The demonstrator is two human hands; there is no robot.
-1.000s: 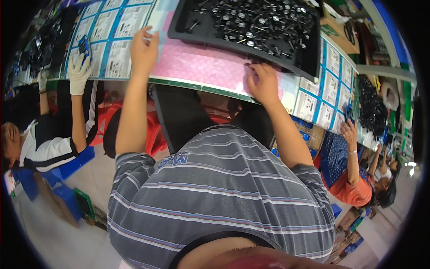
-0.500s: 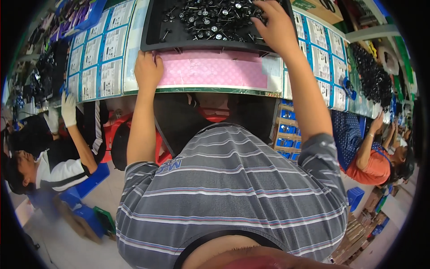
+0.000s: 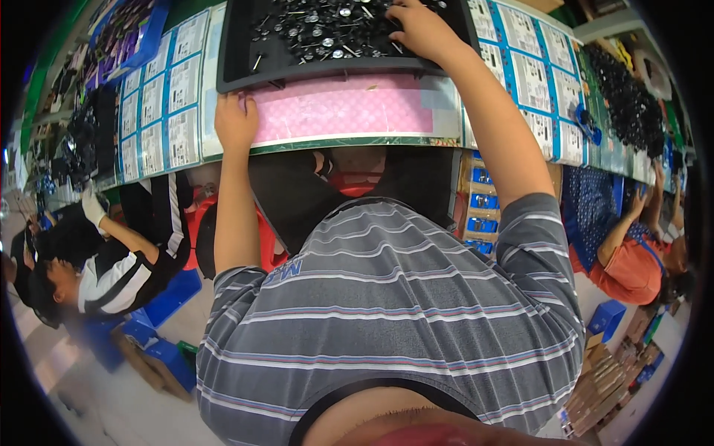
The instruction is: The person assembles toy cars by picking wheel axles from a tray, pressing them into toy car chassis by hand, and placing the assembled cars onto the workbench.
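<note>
A workroom with co-workers on both sides surrounds a tabletop [image 3: 210, 126], where a pink sheet [image 3: 335, 111] lies between and below the two hands. Beyond the sheet sits a black tray [image 3: 312, 80] holding many small dark pieces [image 3: 327, 37] with shiny round heads. The left hand [image 3: 236, 119] is at the tray's near left corner, thumb slightly apart; whether it grips the edge I cannot tell. The right hand [image 3: 416, 31] reaches over the tray among the pieces, thumb spread from the fingers. Printed sheets [image 3: 534, 82] lie to the right of that hand.
</note>
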